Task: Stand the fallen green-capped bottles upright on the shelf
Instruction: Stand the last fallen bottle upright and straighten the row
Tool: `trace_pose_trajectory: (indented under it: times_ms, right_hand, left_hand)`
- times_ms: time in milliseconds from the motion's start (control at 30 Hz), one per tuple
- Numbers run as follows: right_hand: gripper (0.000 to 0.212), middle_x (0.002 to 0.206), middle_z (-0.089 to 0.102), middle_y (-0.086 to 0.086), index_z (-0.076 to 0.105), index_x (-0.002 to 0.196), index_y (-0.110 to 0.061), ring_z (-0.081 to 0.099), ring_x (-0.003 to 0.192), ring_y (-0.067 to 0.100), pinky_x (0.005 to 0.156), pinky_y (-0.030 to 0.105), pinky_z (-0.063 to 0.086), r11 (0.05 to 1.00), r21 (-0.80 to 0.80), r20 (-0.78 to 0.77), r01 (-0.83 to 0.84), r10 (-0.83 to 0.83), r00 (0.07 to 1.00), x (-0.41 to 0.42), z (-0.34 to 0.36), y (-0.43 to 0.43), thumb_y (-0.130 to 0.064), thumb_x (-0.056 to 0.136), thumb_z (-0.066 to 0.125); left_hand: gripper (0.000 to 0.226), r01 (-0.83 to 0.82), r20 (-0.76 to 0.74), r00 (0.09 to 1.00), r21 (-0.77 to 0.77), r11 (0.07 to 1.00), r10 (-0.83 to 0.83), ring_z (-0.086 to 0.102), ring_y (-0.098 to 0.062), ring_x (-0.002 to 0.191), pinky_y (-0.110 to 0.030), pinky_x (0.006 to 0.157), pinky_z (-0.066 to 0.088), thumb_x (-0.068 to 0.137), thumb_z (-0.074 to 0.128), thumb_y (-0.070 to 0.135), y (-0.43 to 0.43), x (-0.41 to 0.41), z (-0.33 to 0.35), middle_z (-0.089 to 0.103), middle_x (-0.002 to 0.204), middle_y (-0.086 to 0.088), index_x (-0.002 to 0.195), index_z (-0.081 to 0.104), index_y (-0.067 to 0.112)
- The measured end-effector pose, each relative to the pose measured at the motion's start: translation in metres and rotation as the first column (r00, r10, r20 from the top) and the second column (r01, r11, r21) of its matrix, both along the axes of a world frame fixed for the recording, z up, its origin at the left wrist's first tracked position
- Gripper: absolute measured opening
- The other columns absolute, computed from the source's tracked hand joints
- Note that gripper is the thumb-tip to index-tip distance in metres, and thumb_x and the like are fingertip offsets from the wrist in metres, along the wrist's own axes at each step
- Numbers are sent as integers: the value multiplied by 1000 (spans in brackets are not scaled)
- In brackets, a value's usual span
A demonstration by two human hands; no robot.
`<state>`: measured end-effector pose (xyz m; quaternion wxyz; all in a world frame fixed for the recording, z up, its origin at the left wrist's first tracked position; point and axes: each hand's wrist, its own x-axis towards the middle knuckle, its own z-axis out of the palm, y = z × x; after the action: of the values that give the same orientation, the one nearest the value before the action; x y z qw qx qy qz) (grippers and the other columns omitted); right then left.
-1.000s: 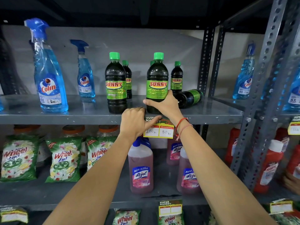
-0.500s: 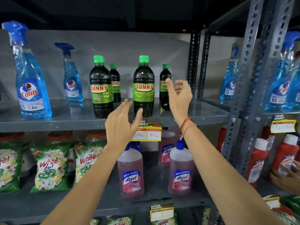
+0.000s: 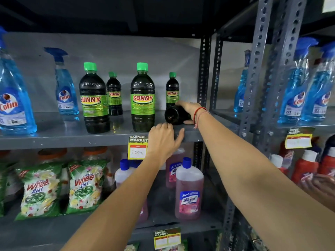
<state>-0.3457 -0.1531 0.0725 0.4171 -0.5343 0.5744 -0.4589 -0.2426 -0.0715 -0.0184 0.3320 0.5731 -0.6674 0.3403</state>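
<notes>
Several dark green-capped Sunny bottles stand upright on the grey shelf point(image 3: 54, 136): two big ones in front point(image 3: 94, 104) point(image 3: 142, 104) and two smaller ones behind point(image 3: 114, 95) point(image 3: 172, 91). One more bottle point(image 3: 172, 115) lies on its side at the right, its round base facing me. My right hand point(image 3: 189, 111) is wrapped around this fallen bottle; its cap is hidden. My left hand point(image 3: 163, 142) hovers at the shelf's front edge, fingers apart, holding nothing.
Blue Colin spray bottles point(image 3: 66, 87) stand at the shelf's left and on the neighbouring rack point(image 3: 297, 95). A slotted metal upright point(image 3: 204, 73) rises just right of the fallen bottle. Below are Wheel bags point(image 3: 41, 189), pink Lizol bottles point(image 3: 188, 194) and price tags point(image 3: 137, 147). Another person's hand point(image 3: 319, 187) shows at right.
My right hand reached back and down and closed around the fallen bottle. My left hand moved right along the shelf edge. The view shifted to the right.
</notes>
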Motion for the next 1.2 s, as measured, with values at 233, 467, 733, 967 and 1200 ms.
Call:
trace_pose_trajectory:
  times_ms: [233,467,733,967,1200]
  right_hand:
    - [31,88,62,10,55,91,-10,62,76,24,58,38,56,998,4,212,-59,56,976,-12,-1,9,-26,76,77]
    - [35,108,67,12,57,83,-14,64,96,25,83,34,54,914,-373,101,162,-133,986,-17,-9,6,-30,65,81]
    - [75,124,55,13,51,125,-7,53,116,27,99,34,41,827,-562,-215,35,-187,959,-23,-25,3,-35,63,84]
    - [72,118,62,9,48,125,-10,56,113,24,91,30,46,907,-413,-183,-82,6,983,-24,-29,-2,-29,63,81]
    - [88,124,54,6,35,135,-12,49,122,23,97,32,43,913,-386,-166,-133,73,983,-23,-29,-3,-33,63,81]
  left_hand:
    - [51,-12,45,999,-59,998,15,65,-30,65,-32,54,46,89,37,44,-4,1,-5,68,65,-14,68,64,5]
    - [53,23,45,999,-72,997,-20,64,-28,61,-31,56,43,88,38,49,-2,2,-7,67,64,-11,71,63,6]
    - [65,-12,27,1000,-62,998,14,66,-27,72,-35,64,46,87,32,59,-2,0,-9,72,77,-11,83,68,6]
    - [67,-26,16,999,-55,998,27,66,-27,75,-36,67,46,87,31,61,-3,0,-10,72,79,-11,84,69,6]
    - [67,-46,1,999,-50,998,47,66,-27,72,-36,66,45,86,32,62,-4,-1,-10,72,76,-10,83,68,6]
